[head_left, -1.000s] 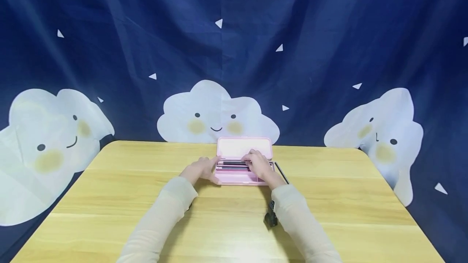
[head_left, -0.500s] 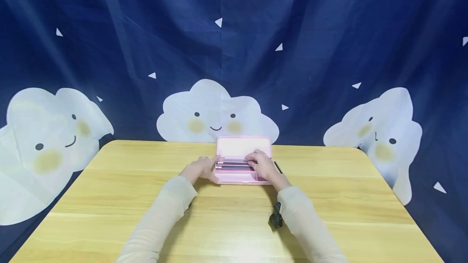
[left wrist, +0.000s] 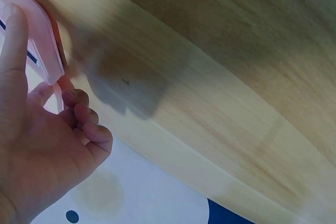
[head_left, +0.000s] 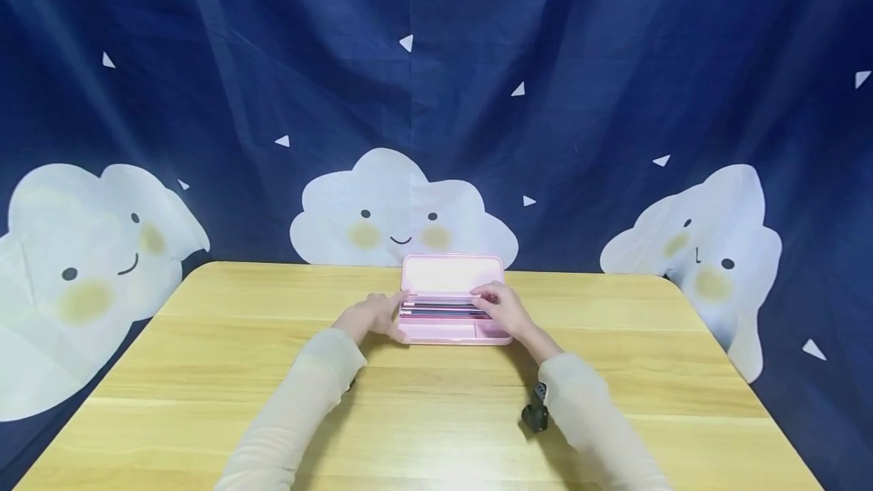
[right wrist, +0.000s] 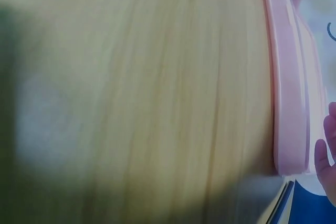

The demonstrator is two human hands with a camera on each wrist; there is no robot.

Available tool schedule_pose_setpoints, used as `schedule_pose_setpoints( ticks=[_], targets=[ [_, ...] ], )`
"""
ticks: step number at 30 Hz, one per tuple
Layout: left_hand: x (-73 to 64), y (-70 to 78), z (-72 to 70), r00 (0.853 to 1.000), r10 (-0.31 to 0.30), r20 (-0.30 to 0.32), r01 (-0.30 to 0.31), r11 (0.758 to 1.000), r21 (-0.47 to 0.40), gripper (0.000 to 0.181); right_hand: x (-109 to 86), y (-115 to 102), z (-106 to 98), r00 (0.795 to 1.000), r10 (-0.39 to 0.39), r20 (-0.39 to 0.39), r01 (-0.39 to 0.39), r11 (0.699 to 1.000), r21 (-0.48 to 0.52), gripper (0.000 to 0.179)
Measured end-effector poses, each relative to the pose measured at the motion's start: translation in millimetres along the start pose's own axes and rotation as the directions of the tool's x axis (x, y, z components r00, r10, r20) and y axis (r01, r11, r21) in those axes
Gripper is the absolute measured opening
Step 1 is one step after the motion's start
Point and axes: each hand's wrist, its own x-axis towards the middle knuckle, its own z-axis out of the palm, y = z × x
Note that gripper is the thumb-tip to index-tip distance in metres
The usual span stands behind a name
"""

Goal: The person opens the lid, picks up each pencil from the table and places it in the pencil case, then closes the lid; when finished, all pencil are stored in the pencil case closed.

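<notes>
A pink pencil case (head_left: pixel 436 340) lies near the table's far edge, its lid (head_left: pixel 453 273) raised at the back. Several dark pencils (head_left: pixel 443 310) lie side by side in its long compartment. My left hand (head_left: pixel 375 315) grips the case's left end, thumb on the front side and index finger (left wrist: pixel 39 94) behind; the other fingers curl loosely. Over the right ends of the pencils is my right hand (head_left: pixel 503 309), its fingers bent and apparently holding nothing. In the right wrist view, a dark pencil (right wrist: pixel 282 203) lies on the table beyond the case's right end.
The wooden table (head_left: pixel 436 392) ends just behind the case, against a dark blue curtain (head_left: pixel 464 82) printed with white clouds. A black wrist camera (head_left: pixel 535 409) hangs under the right sleeve. The small front compartments of the case show bare pink bottoms.
My right hand has slid to the right along the pencils, uncovering more of them and the right front compartment. It now hides the loose pencil in the head view. The left hand stays put.
</notes>
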Motion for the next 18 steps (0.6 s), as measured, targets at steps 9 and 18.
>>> schedule_pose_setpoints(
  ticks=[9, 18],
  targets=[
    [0.2, 3.0, -0.7, 1.0, 0.004, -0.006, -0.004, 1.0, -0.002, 0.1, -11.0, 4.0, -24.2, 0.999, 0.016, -0.028, -0.015, 0.999, 0.049, 0.019],
    [-3.3, 1.1, -2.5, 1.0, -0.008, -0.001, 0.008, 1.0, 0.002, 0.101, -22.4, 7.3, -41.5, 0.998, 0.029, -0.054, -0.028, 0.999, 0.016, 0.022]
  ],
)
